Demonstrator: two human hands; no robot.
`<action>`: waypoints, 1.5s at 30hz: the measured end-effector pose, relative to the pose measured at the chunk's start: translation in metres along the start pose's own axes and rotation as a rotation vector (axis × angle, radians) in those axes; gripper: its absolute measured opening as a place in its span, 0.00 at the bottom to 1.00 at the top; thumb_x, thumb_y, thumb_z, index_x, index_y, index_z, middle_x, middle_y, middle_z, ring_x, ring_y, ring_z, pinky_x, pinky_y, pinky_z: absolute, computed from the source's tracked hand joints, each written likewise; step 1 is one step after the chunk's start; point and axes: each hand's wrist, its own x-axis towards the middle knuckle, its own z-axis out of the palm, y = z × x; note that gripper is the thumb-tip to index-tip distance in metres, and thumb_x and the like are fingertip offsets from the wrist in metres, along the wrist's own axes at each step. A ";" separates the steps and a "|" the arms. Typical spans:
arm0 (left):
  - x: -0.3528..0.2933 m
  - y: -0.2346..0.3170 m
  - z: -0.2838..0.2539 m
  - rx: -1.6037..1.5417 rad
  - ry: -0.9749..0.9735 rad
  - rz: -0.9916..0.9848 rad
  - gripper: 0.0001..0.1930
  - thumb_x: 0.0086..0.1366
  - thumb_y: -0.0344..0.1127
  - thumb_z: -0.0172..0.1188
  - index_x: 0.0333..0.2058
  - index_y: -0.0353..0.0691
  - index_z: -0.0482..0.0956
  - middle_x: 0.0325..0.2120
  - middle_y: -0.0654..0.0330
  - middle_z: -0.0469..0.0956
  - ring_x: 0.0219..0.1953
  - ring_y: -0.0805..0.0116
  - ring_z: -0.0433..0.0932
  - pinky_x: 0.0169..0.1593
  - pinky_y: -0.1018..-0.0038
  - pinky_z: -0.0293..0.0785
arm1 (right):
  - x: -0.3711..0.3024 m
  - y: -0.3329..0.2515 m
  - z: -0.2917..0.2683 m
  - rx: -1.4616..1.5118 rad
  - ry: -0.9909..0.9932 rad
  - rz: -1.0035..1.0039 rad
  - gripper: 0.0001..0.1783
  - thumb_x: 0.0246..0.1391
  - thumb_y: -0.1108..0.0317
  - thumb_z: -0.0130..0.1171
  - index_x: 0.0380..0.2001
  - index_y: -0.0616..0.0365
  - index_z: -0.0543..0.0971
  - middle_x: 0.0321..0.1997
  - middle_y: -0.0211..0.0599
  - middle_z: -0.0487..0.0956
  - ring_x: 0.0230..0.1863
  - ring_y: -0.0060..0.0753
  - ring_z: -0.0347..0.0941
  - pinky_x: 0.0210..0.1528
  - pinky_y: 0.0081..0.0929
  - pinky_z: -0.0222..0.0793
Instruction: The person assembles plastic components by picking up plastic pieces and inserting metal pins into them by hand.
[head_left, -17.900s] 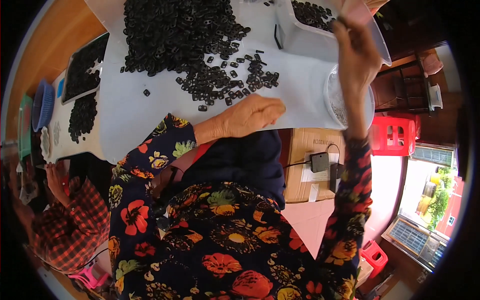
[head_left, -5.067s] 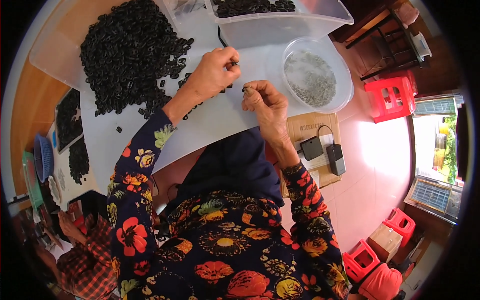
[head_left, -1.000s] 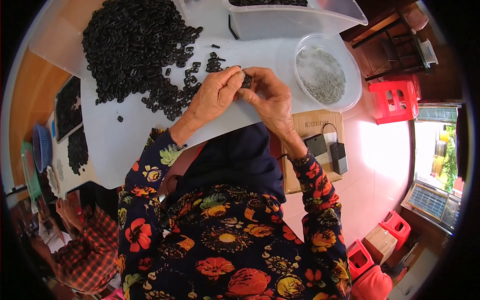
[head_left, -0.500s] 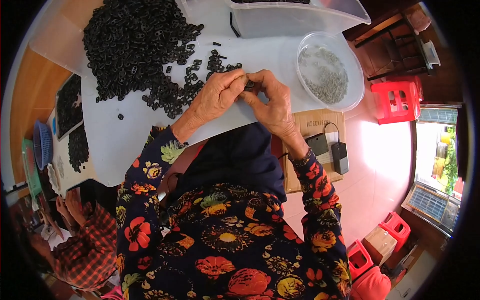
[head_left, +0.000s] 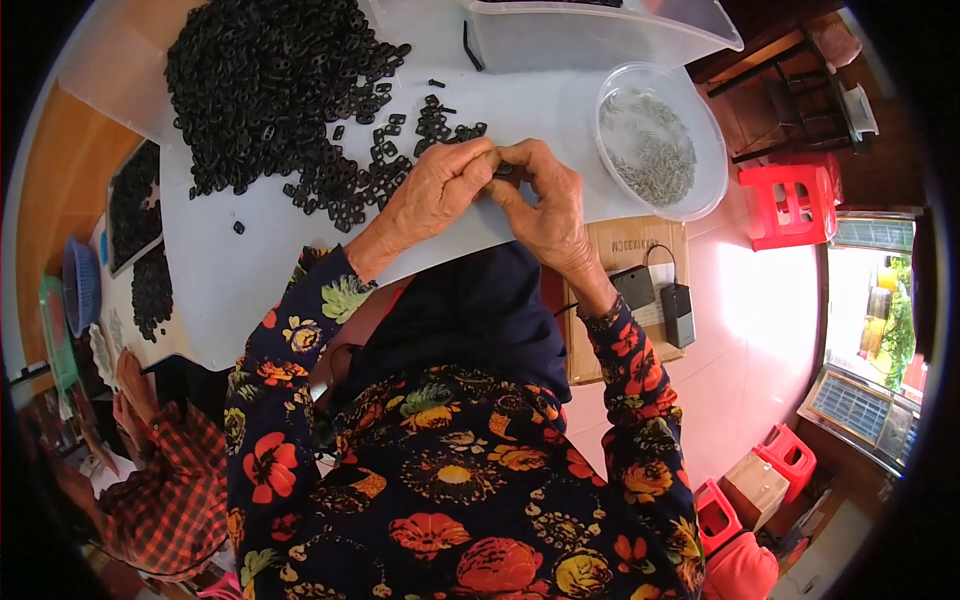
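Note:
Both my hands meet at the front part of the white table (head_left: 240,310). My left hand (head_left: 447,188) is closed, its thumb and fingers pinched together against those of my right hand (head_left: 545,203). Between them, mostly in the right hand's fingers, shows a small black plastic piece (head_left: 503,170); the fingertips cover most of it. Just beyond my left hand lie loose black two-holed plastic pieces (head_left: 385,150), spilling from a large heap (head_left: 265,90) at the far left. To the right of my hands stands a round clear tub (head_left: 655,150) with many small silvery metal pins.
A clear plastic bin (head_left: 600,40) stands at the table's far edge. Below the right edge is a cardboard box (head_left: 590,350) with a phone (head_left: 633,287) and a power bank (head_left: 678,315) on it. At left, a co-worker in a checked shirt (head_left: 170,490) sits near a blue basket (head_left: 82,285).
My hands stay together with the black piece, hardly shifting. The co-worker's hands at the left have moved slightly. The whole view has shifted a little.

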 end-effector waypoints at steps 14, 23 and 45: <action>0.000 -0.006 -0.001 0.004 -0.003 0.010 0.19 0.69 0.46 0.46 0.27 0.34 0.64 0.16 0.60 0.61 0.20 0.71 0.58 0.25 0.74 0.62 | -0.001 -0.003 0.002 0.016 0.019 0.043 0.11 0.48 0.79 0.61 0.36 0.63 0.72 0.27 0.41 0.80 0.29 0.31 0.78 0.33 0.25 0.73; -0.001 -0.001 0.001 -0.003 0.016 -0.006 0.19 0.70 0.45 0.45 0.27 0.33 0.65 0.16 0.61 0.63 0.20 0.72 0.61 0.26 0.74 0.64 | 0.000 0.002 0.002 0.116 0.006 0.055 0.13 0.48 0.77 0.63 0.37 0.63 0.73 0.29 0.41 0.79 0.28 0.31 0.78 0.34 0.26 0.73; 0.000 -0.006 -0.003 0.077 0.016 0.066 0.18 0.70 0.43 0.45 0.28 0.32 0.66 0.17 0.63 0.64 0.21 0.72 0.62 0.26 0.76 0.63 | -0.003 0.004 0.008 0.050 0.049 0.040 0.12 0.46 0.79 0.62 0.36 0.63 0.75 0.28 0.40 0.80 0.27 0.29 0.76 0.34 0.23 0.72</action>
